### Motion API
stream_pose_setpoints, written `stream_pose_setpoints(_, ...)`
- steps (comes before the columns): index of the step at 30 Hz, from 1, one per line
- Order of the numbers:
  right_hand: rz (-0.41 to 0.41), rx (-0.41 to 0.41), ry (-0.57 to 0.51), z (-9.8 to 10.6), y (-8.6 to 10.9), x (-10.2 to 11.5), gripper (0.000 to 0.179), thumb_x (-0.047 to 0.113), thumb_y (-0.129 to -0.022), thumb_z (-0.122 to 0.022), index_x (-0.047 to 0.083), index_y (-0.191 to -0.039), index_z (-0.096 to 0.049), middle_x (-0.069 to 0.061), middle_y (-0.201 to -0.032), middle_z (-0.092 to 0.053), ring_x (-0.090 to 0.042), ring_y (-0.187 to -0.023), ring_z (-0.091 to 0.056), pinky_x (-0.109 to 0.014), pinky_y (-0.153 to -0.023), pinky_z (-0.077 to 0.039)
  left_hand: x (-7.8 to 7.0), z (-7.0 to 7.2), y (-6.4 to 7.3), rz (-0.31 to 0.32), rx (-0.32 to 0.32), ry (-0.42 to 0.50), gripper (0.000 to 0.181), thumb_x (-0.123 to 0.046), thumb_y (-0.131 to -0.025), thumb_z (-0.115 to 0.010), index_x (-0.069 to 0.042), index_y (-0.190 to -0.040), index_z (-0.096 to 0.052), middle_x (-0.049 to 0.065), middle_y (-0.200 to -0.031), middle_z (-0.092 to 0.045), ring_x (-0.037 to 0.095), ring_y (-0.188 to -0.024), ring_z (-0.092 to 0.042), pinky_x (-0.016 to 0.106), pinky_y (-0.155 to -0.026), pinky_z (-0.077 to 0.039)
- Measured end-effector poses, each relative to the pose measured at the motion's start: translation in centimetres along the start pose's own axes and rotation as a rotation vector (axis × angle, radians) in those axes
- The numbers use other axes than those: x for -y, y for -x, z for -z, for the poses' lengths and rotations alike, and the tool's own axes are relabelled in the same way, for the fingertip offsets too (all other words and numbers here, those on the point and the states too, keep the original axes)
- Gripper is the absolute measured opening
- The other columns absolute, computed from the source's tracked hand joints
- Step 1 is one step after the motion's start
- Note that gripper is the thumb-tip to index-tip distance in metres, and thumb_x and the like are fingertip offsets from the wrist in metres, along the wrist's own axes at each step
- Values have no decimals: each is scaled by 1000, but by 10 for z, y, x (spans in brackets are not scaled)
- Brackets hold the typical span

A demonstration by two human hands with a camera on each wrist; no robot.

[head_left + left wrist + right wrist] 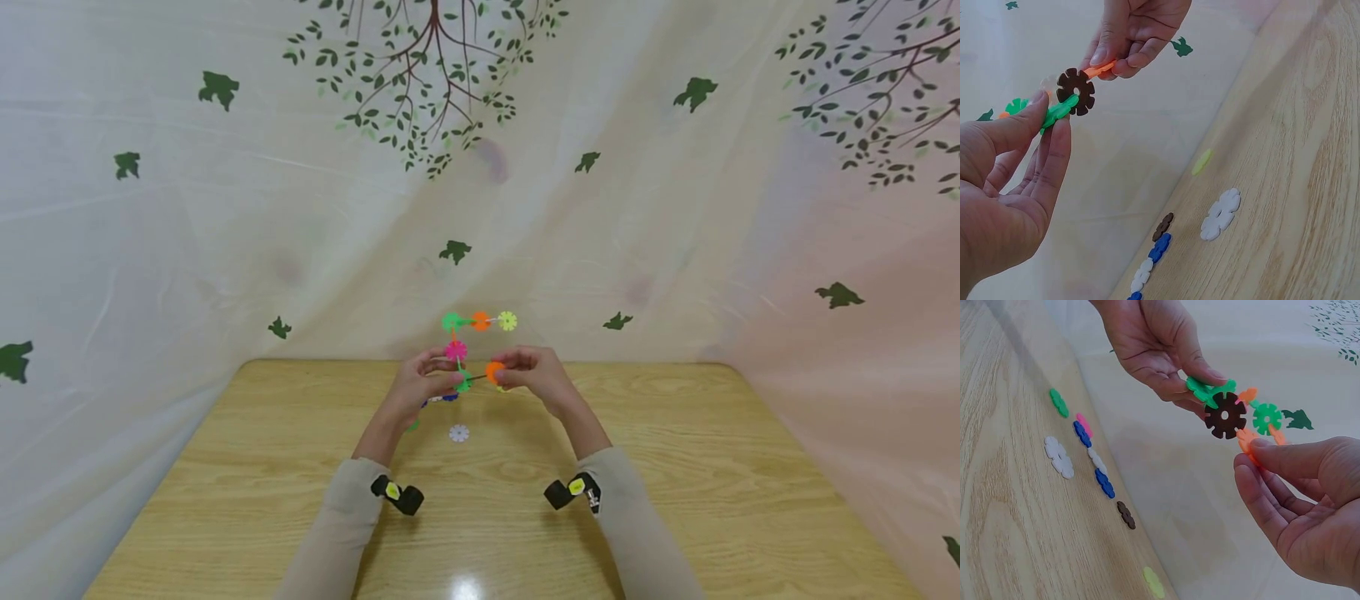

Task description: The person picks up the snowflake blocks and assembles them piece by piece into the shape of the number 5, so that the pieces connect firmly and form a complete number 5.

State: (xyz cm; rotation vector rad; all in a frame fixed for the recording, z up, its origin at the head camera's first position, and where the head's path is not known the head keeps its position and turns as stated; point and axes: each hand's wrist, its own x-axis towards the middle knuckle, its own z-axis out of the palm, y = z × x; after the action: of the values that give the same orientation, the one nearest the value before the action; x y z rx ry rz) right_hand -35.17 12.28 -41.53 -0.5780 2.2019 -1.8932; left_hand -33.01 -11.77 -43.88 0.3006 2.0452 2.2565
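A chain of slotted plastic snowflake discs is held up above the table between both hands. My left hand [411, 387] pinches a green disc [1059, 114] between thumb and fingers. An orange disc [1247, 442] is gripped by the thumb and fingertips of my right hand [543, 379]. Between these two stands a brown disc [1225, 430], slotted into the green one and meeting the orange one's edge. In the head view, the chain rises from the left hand through a pink disc [456, 350] to another green disc [452, 322], then goes right to a second orange [480, 322] and a yellow disc [507, 321].
Loose discs lie on the wooden table [712, 467] below the hands: white ones [1059, 457], blue ones [1104, 484], a brown [1125, 515], a green [1059, 402], a pink [1085, 424] and a yellow [1154, 582]. A leaf-printed curtain [187, 275] hangs behind the table.
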Motion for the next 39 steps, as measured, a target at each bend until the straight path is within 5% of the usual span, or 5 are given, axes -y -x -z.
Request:
stream_pose_setpoints(9, 9, 3, -16, -3, -1, -1, 32, 0, -92, -72, -12, -120, -65, 0, -90, -74, -19, -82, -72, -38, -81, -63, -1, 0, 0, -9, 8, 10, 51, 1, -93, -70, 2, -141, -52, -1, -107, -67, 10, -91, -69, 44, -91, -60)
stream_pose_setpoints(19, 51, -25, -26, -11, -1, 1, 28, -2, -91, -73, -14, -116, -66, -1, -90, -75, -10, -75, -72, -56, -88, -59, 0, -3, 0, 46, 92, 33, 55, 2, -95, -67, 0, -145, -44, 26, -129, -67, 23, -100, -73, 45, -96, -59)
stream_pose_setpoints(26, 77, -43, 4, -13, -3, 0, 25, -3, -91, -72, -13, -113, -68, 1, -88, -74, -9, -74, -70, -45, -81, -63, 1, -4, 1, 66, 129, 14, 45, 1, -97, -66, 13, -137, -50, 18, -122, -72, 16, -101, -73, 38, -97, -58)
stream_pose_setpoints(32, 103, -57, 16, -13, -2, 0, 26, -1, -91, -73, -12, -114, -69, -8, -95, -76, -10, -75, -70, -44, -81, -63, 0, -5, 2, 68, 119, 13, 37, -1, -95, -69, 11, -129, -60, 23, -124, -70, 14, -99, -73, 41, -100, -57)
stream_pose_setpoints(39, 144, -64, -29, -15, -1, -1, 25, -3, -90, -74, -14, -112, -69, -6, -90, -77, -9, -74, -70, -28, -72, -63, 1, -6, 3, 82, 88, 39, 31, 0, -94, -70, 7, -123, -65, 6, -104, -77, 18, -98, -73, 34, -95, -59)
